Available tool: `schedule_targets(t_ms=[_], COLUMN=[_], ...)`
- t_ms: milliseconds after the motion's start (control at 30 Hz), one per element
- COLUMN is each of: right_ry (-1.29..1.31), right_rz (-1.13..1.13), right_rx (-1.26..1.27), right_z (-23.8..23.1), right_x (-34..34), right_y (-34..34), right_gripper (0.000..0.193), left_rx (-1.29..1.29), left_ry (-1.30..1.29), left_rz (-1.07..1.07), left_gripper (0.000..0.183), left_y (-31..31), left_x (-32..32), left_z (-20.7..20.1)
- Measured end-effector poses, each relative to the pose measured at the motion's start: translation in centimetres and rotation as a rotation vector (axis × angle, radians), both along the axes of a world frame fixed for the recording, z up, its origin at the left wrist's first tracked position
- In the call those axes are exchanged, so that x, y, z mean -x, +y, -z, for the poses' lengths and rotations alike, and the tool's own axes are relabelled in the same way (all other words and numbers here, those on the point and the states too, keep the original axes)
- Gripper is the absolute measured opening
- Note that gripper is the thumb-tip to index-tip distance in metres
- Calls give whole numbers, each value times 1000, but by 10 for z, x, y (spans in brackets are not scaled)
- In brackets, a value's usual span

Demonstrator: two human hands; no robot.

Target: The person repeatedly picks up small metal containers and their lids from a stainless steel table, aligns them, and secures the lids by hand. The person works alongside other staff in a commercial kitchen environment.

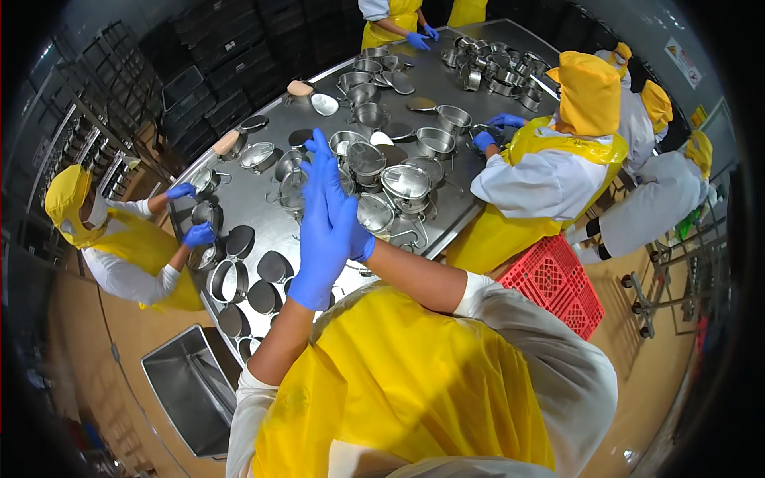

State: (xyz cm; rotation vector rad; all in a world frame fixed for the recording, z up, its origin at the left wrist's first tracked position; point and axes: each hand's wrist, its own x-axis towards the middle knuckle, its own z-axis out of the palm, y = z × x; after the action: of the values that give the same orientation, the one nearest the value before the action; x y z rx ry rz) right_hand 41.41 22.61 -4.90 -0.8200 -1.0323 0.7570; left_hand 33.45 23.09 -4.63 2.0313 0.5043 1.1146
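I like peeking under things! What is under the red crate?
The red crate sits on the tan floor. Its underside cannot be seen, and a yellow apron covers its left edge.

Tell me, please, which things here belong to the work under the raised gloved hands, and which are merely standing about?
In hand: left hand pressed against right hand, both holding nothing; round metal containers; dark oval lids; steel table.
Standing about: red crate; steel bin; black crates.

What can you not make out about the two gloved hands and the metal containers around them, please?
- Head view: left hand covers most of right hand; whether they hold anything is hidden.
- Hands block some round metal containers behind them.
- Grey bin: contents unclear in the blurred, dark rim.
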Motion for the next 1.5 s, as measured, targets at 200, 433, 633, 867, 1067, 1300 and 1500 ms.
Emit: schedule_targets(t_ms=[200, 433, 633, 867, 1067, 1300, 1500], right_ry=[225, 737, 887, 762, 263, 410, 564], right_rz=[120, -286, -835, -1102, -785, -1132, -1364], right_rx=[111, 23, 49, 169, 296, -61, -146], right_z=[45, 19, 30, 41, 41, -37, -54], right_x=[-4, -29, 0, 64, 70, 111, 116], right_y=[25, 3, -7, -24, -46, -50, -41], right_gripper=[54, 84, 87, 83, 89, 122, 118], left_rx=[192, 227, 483, 753, 850, 757, 580], left_ry=[69, -185, -613, -1023, -1412, -1250, -1247], left_rz=[-115, 233, 425, 457, 861, 1007, 933], left_gripper=[62, 66, 72, 77, 65, 80, 92], left_y=[-21, -31, -3, 32, 48, -25, -36], left_x=[4, 9, 10, 30, 19, 73, 86], left_z=[12, -8, -20, -32, -25, -109, -143])
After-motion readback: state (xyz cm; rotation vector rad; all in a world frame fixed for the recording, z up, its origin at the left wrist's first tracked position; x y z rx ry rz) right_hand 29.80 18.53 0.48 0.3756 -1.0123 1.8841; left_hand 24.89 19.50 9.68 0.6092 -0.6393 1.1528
